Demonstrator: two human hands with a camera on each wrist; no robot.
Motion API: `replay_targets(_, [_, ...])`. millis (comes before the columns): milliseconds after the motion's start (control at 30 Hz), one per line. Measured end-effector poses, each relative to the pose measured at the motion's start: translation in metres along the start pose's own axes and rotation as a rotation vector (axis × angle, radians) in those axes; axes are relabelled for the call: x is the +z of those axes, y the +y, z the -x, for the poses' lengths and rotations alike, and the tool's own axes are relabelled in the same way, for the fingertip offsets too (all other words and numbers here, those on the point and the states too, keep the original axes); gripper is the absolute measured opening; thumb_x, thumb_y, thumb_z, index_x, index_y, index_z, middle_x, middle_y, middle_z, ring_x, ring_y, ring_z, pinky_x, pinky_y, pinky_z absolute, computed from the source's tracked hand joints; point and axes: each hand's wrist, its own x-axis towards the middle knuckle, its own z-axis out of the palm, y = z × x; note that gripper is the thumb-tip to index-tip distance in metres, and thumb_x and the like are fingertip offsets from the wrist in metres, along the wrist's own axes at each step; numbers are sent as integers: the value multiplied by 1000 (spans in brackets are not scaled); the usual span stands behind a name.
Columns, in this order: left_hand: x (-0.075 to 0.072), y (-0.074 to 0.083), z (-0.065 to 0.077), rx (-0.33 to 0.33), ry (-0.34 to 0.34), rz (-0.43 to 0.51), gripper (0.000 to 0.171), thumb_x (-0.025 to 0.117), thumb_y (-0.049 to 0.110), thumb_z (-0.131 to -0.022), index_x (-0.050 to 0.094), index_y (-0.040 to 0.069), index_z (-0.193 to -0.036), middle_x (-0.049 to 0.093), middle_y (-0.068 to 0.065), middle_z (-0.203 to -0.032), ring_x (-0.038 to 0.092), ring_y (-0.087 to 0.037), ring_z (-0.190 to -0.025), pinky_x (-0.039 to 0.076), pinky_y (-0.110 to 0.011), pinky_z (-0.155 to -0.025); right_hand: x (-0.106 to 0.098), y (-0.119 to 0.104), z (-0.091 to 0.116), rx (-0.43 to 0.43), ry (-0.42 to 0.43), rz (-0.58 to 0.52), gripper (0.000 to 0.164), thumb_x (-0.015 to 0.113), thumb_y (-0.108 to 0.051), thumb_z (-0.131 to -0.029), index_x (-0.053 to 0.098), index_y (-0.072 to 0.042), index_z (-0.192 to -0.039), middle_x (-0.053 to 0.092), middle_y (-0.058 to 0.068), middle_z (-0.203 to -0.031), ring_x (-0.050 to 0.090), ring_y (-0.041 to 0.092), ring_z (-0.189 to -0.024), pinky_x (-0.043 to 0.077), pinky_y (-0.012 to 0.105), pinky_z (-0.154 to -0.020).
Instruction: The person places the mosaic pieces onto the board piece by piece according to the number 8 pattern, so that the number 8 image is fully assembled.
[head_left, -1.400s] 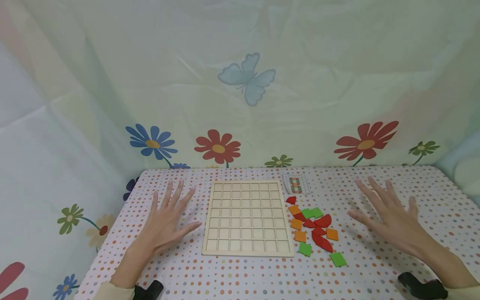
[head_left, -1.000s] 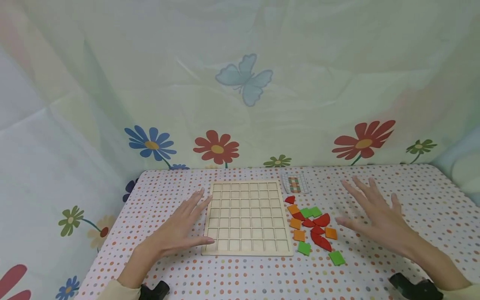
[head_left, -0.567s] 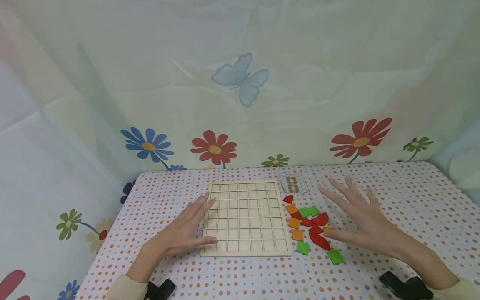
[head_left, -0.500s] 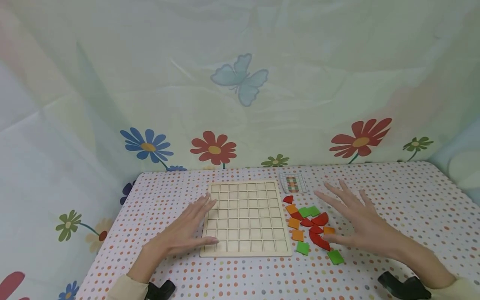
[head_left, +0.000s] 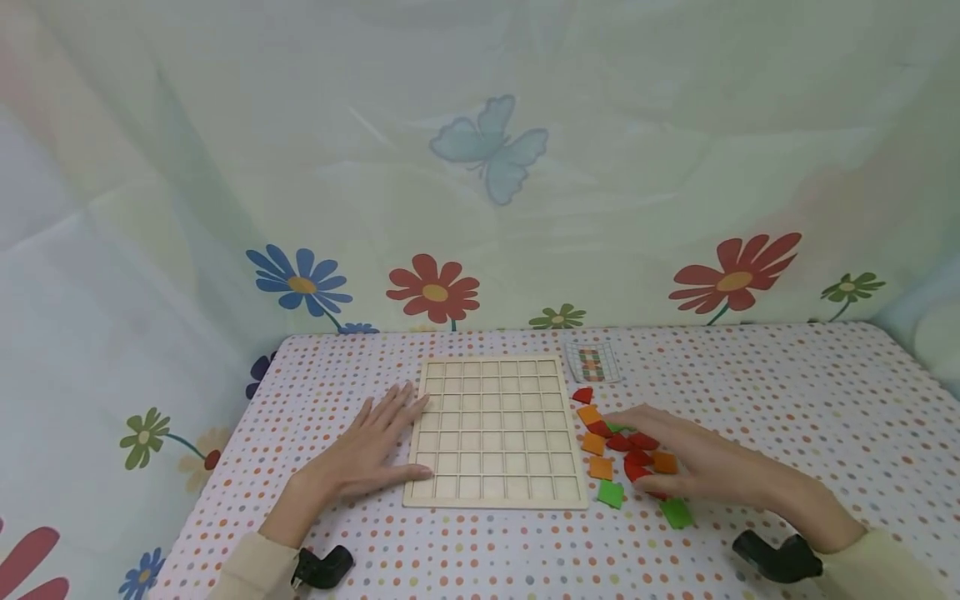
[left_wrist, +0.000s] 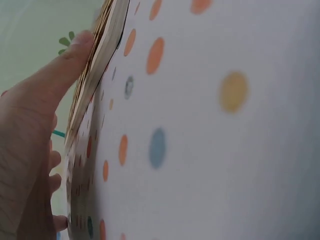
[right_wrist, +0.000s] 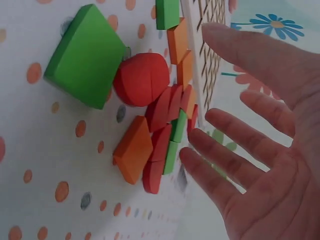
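A pale wooden grid board point(head_left: 491, 433) lies flat on the dotted table. My left hand point(head_left: 363, 450) rests at its left edge, thumb and fingertips on the rim, fingers straight; the left wrist view shows the thumb point(left_wrist: 65, 65) on the board's edge. On the right, my right hand point(head_left: 697, 454) hovers over loose flat pieces, fingers extended and spread with nothing held. Among them are red quarter-circle pieces point(right_wrist: 142, 79), orange squares point(head_left: 601, 468) and green squares point(right_wrist: 86, 56). From the head view, the hand hides some of these pieces.
A small printed card point(head_left: 592, 363) with a coloured grid pattern lies behind the pieces, near the board's top right corner. A flowered curtain point(head_left: 600, 208) hangs behind the dotted table point(head_left: 480, 554) and along its left side.
My left hand has moved right from beside the board onto its left edge. My right hand has moved left and down, from beside the loose pieces to over them.
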Motion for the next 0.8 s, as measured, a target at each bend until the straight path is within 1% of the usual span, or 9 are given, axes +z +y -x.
replay_targets(100, [1, -2, 1, 5, -12, -4, 98, 59, 71, -95, 22, 18, -169, 8, -15, -175, 4, -36, -161, 4, -60, -128, 2, 2, -7, 10, -2, -1, 71, 83, -41, -90, 56, -13, -149, 60, 8, -143, 57, 33, -128, 55, 57, -99])
replay_targets(200, [1, -4, 2, 0, -14, -5, 96, 58, 69, -95, 25, 17, -168, 10, -16, -175, 6, -38, -161, 5, -61, -128, 3, 3, -15, -8, -3, -6, 63, 84, -34, -91, 60, -10, -144, 64, 7, -137, 61, 30, -121, 58, 51, -96])
replay_targets(333, [1, -5, 2, -20, -23, -21, 95, 57, 71, -95, 26, 19, -168, 11, -14, -175, 6, -37, -161, 5, -60, -128, 3, 7, -23, -50, 3, 27, 49, 84, -21, -91, 66, -10, -135, 67, -1, -124, 66, 21, -111, 61, 37, -89])
replay_targets(433, [0, -4, 0, -26, -31, -37, 95, 56, 72, -95, 26, 20, -168, 12, -13, -175, 6, -36, -161, 5, -59, -129, 4, 11, -26, -68, 21, 67, 43, 85, -15, -89, 71, -12, -129, 67, -6, -115, 63, 14, -101, 59, 29, -83])
replay_targets(533, [-2, -3, -1, -26, -32, -34, 96, 59, 72, -93, 27, 20, -168, 13, -14, -175, 7, -37, -161, 6, -60, -128, 4, 13, -28, -82, 45, 98, 36, 86, -12, -87, 75, -13, -121, 65, -8, -109, 58, 9, -93, 57, 26, -78])
replay_targets(600, [-3, -2, -2, -30, -40, -31, 98, 60, 72, -92, 27, 19, -168, 14, -15, -174, 7, -38, -161, 6, -60, -128, 4, 14, -29, -102, 49, 102, 32, 87, -12, -86, 75, -13, -116, 65, -7, -107, 56, 8, -89, 56, 25, -75])
replay_targets(733, [-7, -2, -4, -55, -77, -16, 105, 64, 75, -88, 25, 19, -168, 12, -16, -175, 6, -38, -161, 8, -61, -128, 5, 15, -33, -101, 42, 101, 27, 87, -10, -85, 75, -13, -109, 65, -7, -104, 56, 7, -85, 56, 24, -73])
replay_targets(800, [-9, -3, -4, -65, -89, -4, 109, 66, 76, -86, 24, 18, -168, 12, -16, -175, 7, -39, -161, 9, -61, -128, 6, 15, -36, -84, 37, 94, 26, 87, -8, -85, 75, -12, -107, 64, -7, -101, 57, 7, -84, 56, 24, -73])
